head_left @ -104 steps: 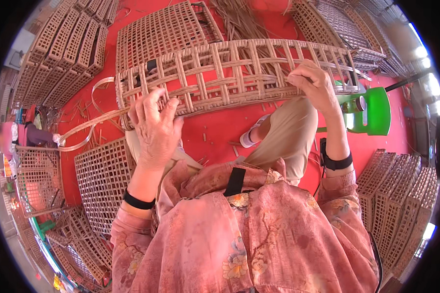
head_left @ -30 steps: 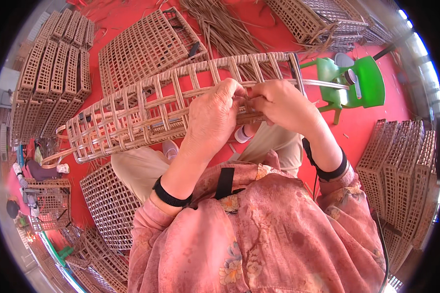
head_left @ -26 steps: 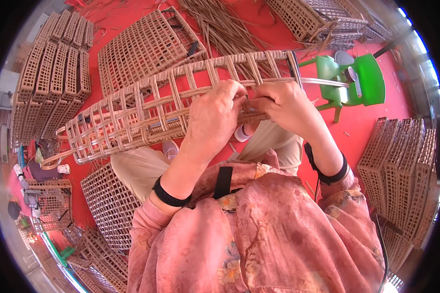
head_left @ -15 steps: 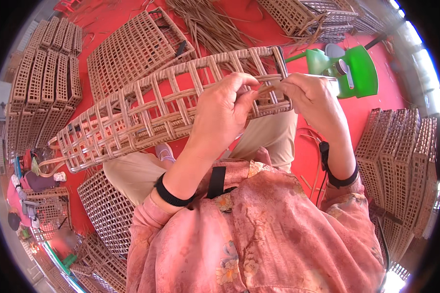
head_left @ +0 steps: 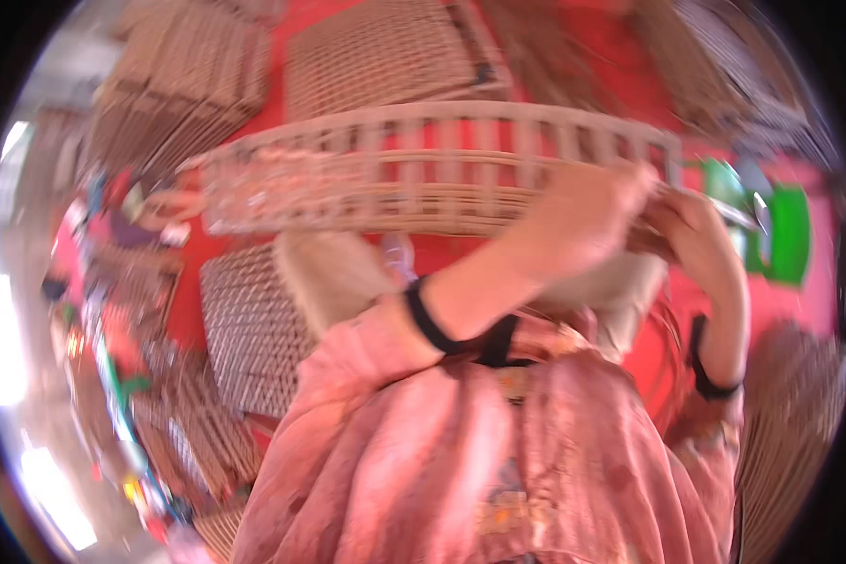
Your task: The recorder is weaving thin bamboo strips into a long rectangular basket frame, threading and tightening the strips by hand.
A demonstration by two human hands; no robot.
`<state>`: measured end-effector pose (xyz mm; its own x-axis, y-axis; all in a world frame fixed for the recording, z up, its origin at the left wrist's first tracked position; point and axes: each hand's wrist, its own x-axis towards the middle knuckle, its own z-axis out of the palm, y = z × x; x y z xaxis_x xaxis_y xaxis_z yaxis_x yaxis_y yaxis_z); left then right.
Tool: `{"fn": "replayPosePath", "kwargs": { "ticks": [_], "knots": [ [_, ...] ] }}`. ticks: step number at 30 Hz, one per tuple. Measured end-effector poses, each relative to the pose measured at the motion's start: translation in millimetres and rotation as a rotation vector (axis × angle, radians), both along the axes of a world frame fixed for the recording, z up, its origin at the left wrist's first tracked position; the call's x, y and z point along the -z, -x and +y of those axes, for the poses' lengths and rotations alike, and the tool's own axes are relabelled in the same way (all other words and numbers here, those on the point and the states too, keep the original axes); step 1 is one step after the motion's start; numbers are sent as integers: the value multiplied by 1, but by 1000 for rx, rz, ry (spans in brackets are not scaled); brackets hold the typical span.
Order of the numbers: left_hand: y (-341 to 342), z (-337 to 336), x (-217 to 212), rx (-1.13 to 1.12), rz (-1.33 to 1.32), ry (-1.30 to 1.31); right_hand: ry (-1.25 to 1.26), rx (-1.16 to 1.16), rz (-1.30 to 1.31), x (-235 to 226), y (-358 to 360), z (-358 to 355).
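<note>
A long, shallow wicker basket frame [head_left: 423, 179], woven in an open grid of brown strands, lies across my knees. At its right end my left hand [head_left: 592, 211] and my right hand [head_left: 696, 235] meet, fingertips nearly together. Both hands look closed in a pinch, though motion smears the fingers. A thin wicker strand shows between them in the earlier frame; now blur and the fingers hide it. Looped strands [head_left: 169, 202] stick out at the frame's left end.
Woven panels [head_left: 385, 52] stand ahead on the red floor; another panel [head_left: 254, 329] lies by my left leg. Stacked baskets [head_left: 174, 80] are far left, more [head_left: 794, 414] at right. A green plastic stool [head_left: 790, 235] stands to the right. Loose strands [head_left: 555, 56] lie ahead.
The view has swung left, so everything sits further right in the picture. The basket frame has turned to lie more level. Both hands stay at its right end.
</note>
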<state>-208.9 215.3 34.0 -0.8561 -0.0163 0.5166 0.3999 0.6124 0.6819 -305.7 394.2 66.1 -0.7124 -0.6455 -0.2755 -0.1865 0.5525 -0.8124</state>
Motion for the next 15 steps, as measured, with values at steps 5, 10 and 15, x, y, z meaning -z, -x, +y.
{"fn": "replayPosePath", "kwargs": {
  "ticks": [5,10,15],
  "knots": [
    [3,6,2,-9,125,216,-19,297,159,18,-9,4],
    [-11,7,-10,-90,280,135,111,295,470,53,0,73],
    [-52,-44,-20,-234,359,72,-72,803,628,65,78,246]
  ]
}}
